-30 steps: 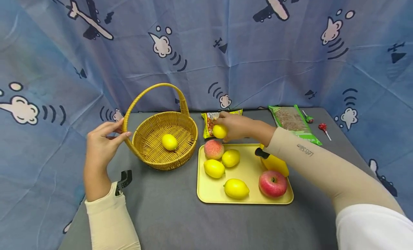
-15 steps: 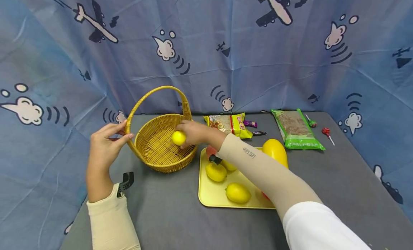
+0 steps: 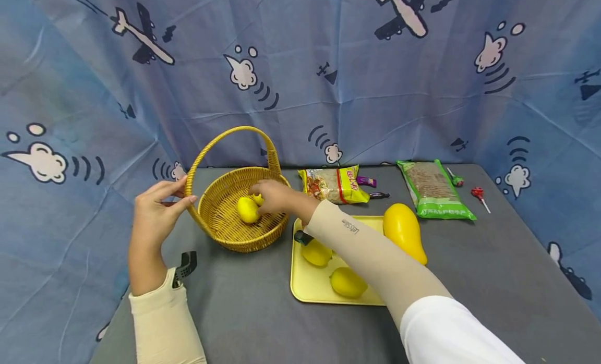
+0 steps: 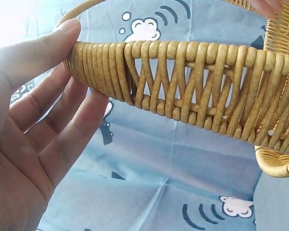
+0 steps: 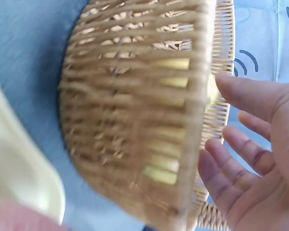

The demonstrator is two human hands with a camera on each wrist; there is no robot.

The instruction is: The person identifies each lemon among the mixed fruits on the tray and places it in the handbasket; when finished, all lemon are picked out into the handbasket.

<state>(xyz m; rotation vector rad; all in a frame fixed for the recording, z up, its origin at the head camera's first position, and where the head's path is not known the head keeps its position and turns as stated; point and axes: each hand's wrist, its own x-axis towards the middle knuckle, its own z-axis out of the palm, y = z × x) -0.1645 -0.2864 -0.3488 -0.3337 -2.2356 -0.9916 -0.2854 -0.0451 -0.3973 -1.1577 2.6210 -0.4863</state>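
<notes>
Two lemons (image 3: 247,210) lie in one wicker basket (image 3: 249,244); two more and one mango (image 3: 405,232) show on the tray (image 3: 300,288), the nearer lemon's long axis running sideways, its tip leftward. The left hand's (image 3: 157,210) grip pinches the arched handle (image 4: 195,53). The right-wrist view alone reveals the right hand's (image 3: 275,196) loosely spread grip beside the lemons, and yellow through the weave.

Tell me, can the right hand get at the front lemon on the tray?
Probably yes: the right hand, at the basket, appears open, and nothing seems to lie over that lemon; the sleeve passes beside it.
</notes>
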